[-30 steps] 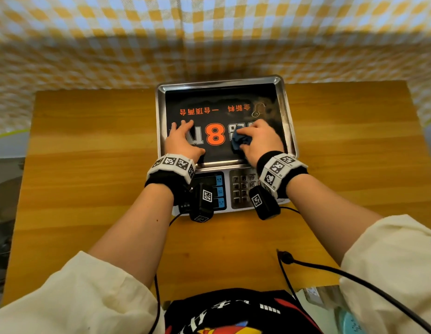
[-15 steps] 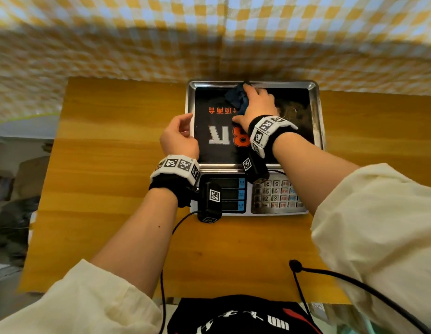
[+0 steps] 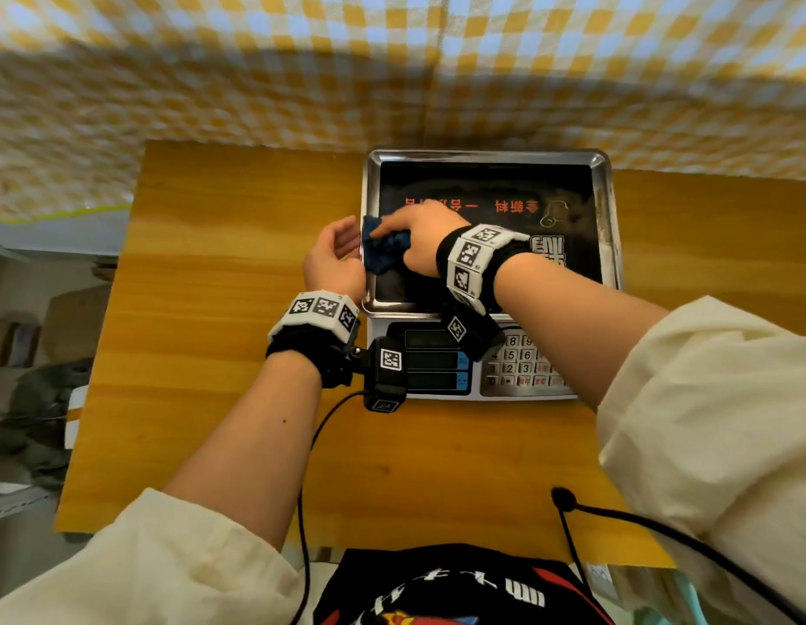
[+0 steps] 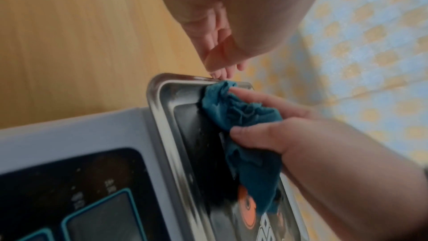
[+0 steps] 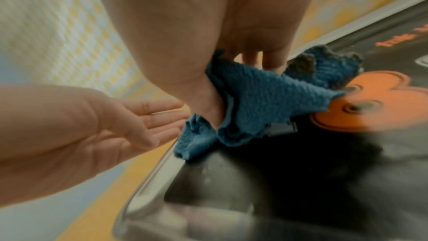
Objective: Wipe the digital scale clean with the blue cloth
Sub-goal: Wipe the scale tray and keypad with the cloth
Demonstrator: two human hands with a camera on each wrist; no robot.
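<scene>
The digital scale (image 3: pixel 599 218) stands on the wooden table, its steel pan carrying a black sheet with orange print. My right hand (image 3: pixel 414 239) grips the crumpled blue cloth (image 3: pixel 385 252) and presses it on the pan's left edge. The cloth (image 4: pixel 241 114) bunches under my right fingers (image 4: pixel 252 135) against the rim. My left hand (image 3: pixel 333 259) is open beside the pan's left rim (image 4: pixel 162 116), fingers straight, holding nothing. In the right wrist view the cloth (image 5: pixel 261 98) lies over the rim, and the left hand (image 5: pixel 111 122) is flat beside it.
The scale's display and keypad (image 3: pixel 523 367) face me at the front. The wooden table (image 3: pixel 221 354) has bare surface to the left and front. A yellow checked cloth (image 3: pixel 392 74) hangs behind. A black cable (image 3: pixel 626 525) trails near the table's front edge.
My right hand has swept the cloth from the pan's far middle to its left edge. The left hand has stayed beside the left rim. The camera view shifted left.
</scene>
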